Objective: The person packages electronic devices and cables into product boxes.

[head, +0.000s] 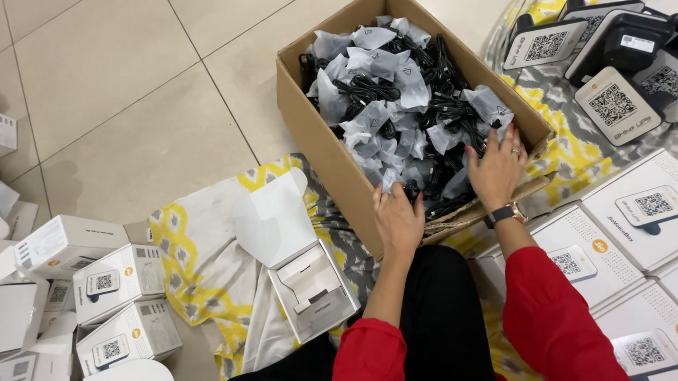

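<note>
Reaching into the open brown cardboard box [304, 114] in front of me, both my hands work at its near end among the black coiled cables in clear plastic bags [402, 102] that fill it. My left hand [398, 219] rests at the near wall of the box, its fingers [390, 194] curled around a small black cable end [411, 190] at the edge of the pile. My right hand [496, 170], with a ring and a dark wristwatch on a tan strap [505, 215], lies flat on the bagged cables near the right wall, fingers spread apart and closed on nothing. The box stands partly on the beige tiled floor [110, 77] and partly on a yellow, grey and white patterned cloth [201, 261]. Just beside my left forearm an open white carton with a raised lid and an empty inner tray [309, 283] lies on the cloth. Closed white printed cartons [118, 280] are stacked at my left, more of them [638, 216] at my right. Flat white and black code-panel devices [616, 106] lie beyond the box on the right.
</note>
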